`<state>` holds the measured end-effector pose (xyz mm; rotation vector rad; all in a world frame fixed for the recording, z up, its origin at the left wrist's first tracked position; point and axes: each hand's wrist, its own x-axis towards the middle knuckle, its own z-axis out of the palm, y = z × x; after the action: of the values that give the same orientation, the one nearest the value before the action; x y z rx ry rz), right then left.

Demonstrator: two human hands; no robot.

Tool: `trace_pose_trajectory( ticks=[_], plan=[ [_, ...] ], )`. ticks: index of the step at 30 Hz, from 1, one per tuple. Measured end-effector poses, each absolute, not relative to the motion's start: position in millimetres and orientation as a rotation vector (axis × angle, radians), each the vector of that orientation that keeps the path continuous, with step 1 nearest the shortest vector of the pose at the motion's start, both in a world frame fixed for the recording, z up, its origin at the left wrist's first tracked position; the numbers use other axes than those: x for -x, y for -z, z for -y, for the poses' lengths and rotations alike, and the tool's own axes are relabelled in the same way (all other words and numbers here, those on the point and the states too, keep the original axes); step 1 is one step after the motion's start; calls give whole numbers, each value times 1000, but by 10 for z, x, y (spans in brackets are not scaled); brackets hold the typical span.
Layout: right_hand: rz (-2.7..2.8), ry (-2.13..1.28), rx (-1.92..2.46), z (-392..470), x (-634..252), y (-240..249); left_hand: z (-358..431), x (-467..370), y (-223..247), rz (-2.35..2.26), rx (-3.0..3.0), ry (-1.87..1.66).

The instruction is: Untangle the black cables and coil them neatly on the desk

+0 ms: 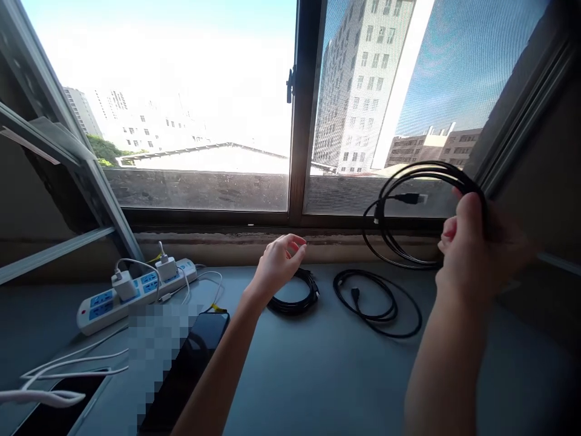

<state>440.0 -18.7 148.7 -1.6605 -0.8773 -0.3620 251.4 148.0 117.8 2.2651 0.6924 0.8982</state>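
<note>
My right hand [476, 236] is raised at the right, its fingers closed around a coiled black cable [399, 257]. The loops hang to the left of the hand, and a black plug end [408, 198] sticks out inside them. My left hand [281, 260] is held above the table with nothing in it, the fingers loosely curved and a gap to the thumb. Just below and behind it, a second coiled black cable [295, 307] lies on the table, partly hidden by the wrist. Between the hands rests a third, looser black cable [385, 315] with its connector [355, 295] inside the loop.
A white power strip [149, 290] with two plugged-in chargers stands at the left. White cables [75, 363] trail across the table [308, 375] toward dark flat devices [209, 330], one partly behind my left forearm. A window [297, 151] rises behind the table, with a metal frame [91, 151] at the left.
</note>
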Motion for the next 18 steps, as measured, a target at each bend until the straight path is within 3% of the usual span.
trace_pose_trajectory(
  ticks=[10,18],
  plan=[
    [712,97,1065,-60,-3555,-1697,-1193,-2422,-1440,-457,-1799,-781],
    [1205,129,1202,-323,-3253,-1489,-955,-2369,-1568,-230,-1369,-921]
  ],
)
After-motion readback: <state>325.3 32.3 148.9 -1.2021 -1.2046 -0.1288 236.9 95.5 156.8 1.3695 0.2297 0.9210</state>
